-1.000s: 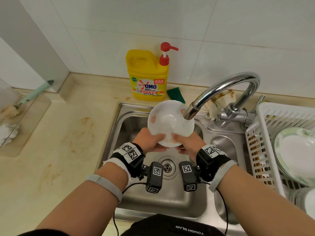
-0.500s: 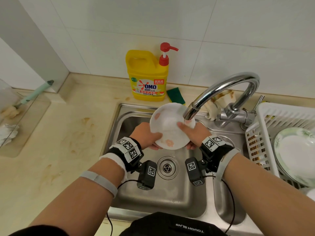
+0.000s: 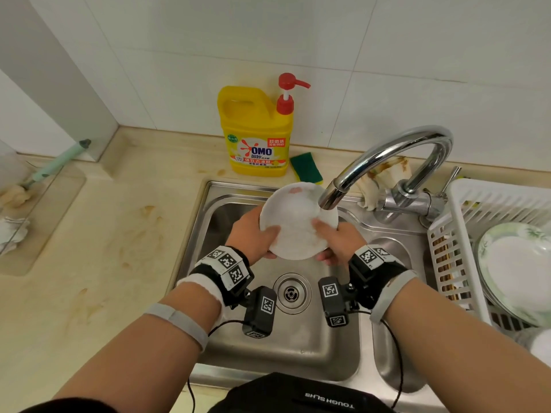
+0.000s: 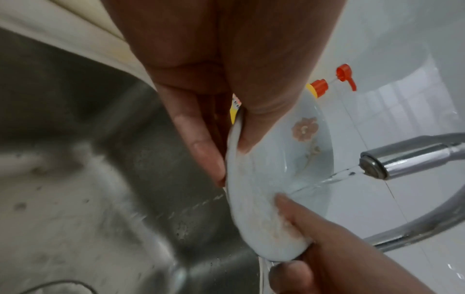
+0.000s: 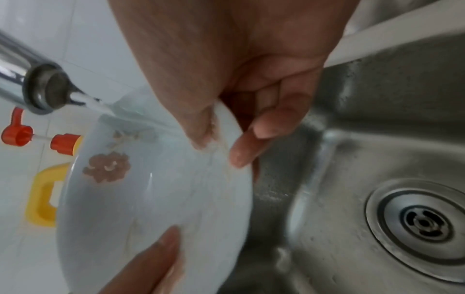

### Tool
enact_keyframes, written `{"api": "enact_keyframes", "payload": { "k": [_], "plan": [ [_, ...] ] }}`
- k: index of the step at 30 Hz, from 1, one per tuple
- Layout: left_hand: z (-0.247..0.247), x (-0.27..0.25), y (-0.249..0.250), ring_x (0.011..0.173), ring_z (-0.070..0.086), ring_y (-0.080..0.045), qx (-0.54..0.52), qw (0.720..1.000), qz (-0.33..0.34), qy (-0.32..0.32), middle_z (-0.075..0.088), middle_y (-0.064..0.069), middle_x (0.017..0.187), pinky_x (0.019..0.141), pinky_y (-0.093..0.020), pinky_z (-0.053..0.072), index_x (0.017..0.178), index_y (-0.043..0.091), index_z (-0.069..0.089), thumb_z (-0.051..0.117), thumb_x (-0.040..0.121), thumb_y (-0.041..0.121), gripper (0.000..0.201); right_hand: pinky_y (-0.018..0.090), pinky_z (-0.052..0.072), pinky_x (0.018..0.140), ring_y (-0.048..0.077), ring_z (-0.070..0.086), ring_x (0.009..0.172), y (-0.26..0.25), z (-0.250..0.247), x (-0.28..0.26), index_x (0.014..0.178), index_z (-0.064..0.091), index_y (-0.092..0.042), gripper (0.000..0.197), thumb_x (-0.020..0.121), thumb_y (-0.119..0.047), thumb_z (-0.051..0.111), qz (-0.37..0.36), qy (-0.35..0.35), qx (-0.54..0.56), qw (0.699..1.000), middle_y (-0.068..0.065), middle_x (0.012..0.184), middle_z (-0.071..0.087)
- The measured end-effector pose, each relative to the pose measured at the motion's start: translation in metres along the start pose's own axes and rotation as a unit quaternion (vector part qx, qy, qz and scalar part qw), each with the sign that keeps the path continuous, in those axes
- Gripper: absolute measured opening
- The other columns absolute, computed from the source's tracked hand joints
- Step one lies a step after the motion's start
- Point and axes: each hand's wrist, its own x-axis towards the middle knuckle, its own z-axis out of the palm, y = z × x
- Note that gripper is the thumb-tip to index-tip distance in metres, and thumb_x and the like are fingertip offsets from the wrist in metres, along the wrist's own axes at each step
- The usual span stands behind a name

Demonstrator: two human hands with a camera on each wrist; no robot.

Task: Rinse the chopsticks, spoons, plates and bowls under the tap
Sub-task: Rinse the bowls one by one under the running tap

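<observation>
A white plate (image 3: 293, 225) with pink flower prints is held tilted over the sink basin (image 3: 298, 338), just under the tap spout (image 3: 328, 199). My left hand (image 3: 253, 231) grips its left rim, thumb on the inner face and fingers behind. My right hand (image 3: 337, 236) grips the right rim the same way. Water from the tap (image 4: 372, 169) runs onto the plate (image 4: 289, 179) in the left wrist view. In the right wrist view the stream (image 5: 100, 105) hits the plate (image 5: 151, 189) near my right thumb.
A yellow detergent bottle (image 3: 256, 132) and a green sponge (image 3: 307, 168) stand behind the sink. A white drying rack (image 3: 459, 248) on the right holds plates (image 3: 518, 269). The drain (image 3: 290, 293) lies below the plate. A beige counter (image 3: 89, 248) spreads left.
The plate has been turned in my hands: the flower print moved from the lower part to the top rim. My hands shifted their hold along the rim, staying under the spout.
</observation>
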Motion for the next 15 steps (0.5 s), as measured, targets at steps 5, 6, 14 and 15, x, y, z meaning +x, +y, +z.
{"api": "enact_keyframes", "payload": {
  "k": [5, 6, 14, 15],
  "plan": [
    [-0.006, 0.010, 0.001, 0.093, 0.064, -0.029, 0.081, 0.994, 0.049, 0.060, 0.061, -0.001, 0.103, 0.065, -0.046, 0.064, 0.119, 0.024, 0.054, 0.057, 0.099, 0.024, 0.021, 0.040, 0.062, 0.073, 0.040, 0.075, 0.094, -0.006, 0.001, -0.008, 0.118, 0.059, -0.007, 0.033, 0.102, -0.036, 0.057, 0.061, -0.062, 0.208, 0.974, 0.018, 0.112, 0.070],
    [-0.006, 0.011, 0.000, 0.090, 0.064, -0.028, 0.095, 0.991, 0.057, 0.077, 0.061, 0.002, 0.095, 0.069, -0.046, 0.063, 0.111, 0.025, 0.052, 0.056, 0.100, 0.025, 0.012, 0.044, 0.063, 0.075, 0.041, 0.073, 0.098, -0.006, 0.003, -0.010, 0.120, 0.059, -0.004, 0.032, 0.101, -0.029, 0.059, 0.070, -0.058, 0.271, 0.958, 0.019, 0.114, 0.064],
    [-0.004, 0.006, -0.016, 0.089, 0.064, -0.014, 0.103, 0.977, 0.116, 0.147, 0.068, 0.013, 0.096, 0.077, -0.036, 0.054, 0.089, 0.034, 0.056, 0.057, 0.088, 0.010, 0.024, 0.052, 0.063, 0.067, 0.042, 0.074, 0.094, -0.004, 0.009, -0.013, 0.127, 0.046, -0.002, 0.046, 0.098, -0.032, 0.065, 0.140, -0.098, 0.418, 0.893, 0.031, 0.120, 0.063],
    [-0.002, 0.005, -0.018, 0.092, 0.064, -0.013, 0.082, 0.978, 0.128, 0.144, 0.068, 0.011, 0.098, 0.082, -0.038, 0.055, 0.091, 0.032, 0.059, 0.058, 0.086, 0.006, 0.027, 0.051, 0.063, 0.065, 0.041, 0.073, 0.096, -0.005, 0.010, -0.013, 0.125, 0.047, -0.001, 0.038, 0.100, -0.024, 0.064, 0.137, -0.097, 0.440, 0.882, 0.031, 0.118, 0.065]
  ]
}}
